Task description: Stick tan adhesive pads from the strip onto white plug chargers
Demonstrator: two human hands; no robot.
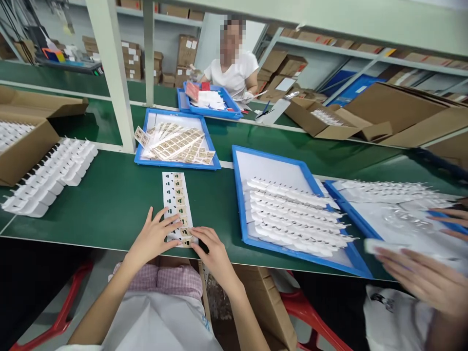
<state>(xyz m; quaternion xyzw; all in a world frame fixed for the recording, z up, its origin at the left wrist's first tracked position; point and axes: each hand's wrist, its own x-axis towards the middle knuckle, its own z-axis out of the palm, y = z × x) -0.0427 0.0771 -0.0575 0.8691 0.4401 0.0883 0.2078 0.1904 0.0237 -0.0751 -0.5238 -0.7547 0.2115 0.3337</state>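
Observation:
On the green bench in front of me lies a narrow white sheet of stickers (pixel 175 195), with small dark marks on its left and gold-brown labels down its right column. My left hand (pixel 153 239) rests on its lower left part, open, fingers spread and thumb near the bottom edge. At the lower right edge, my right hand (pixel 215 256) has its thumb and forefinger bent around a label's corner; whether the label is lifted is too small to tell. Behind the sheet stands a blue-rimmed tray (pixel 214 163) piled with more gold-brown sticker sheets (pixel 175 144).
Rows of white plastic parts fill a blue tray (pixel 239 209) on the right; similar parts (pixel 54 180) stand left beside a cardboard box (pixel 32 151). A co-worker's blurred hands (pixel 420 278) hold a white part at far right. Another person (pixel 234 68) sits across the bench.

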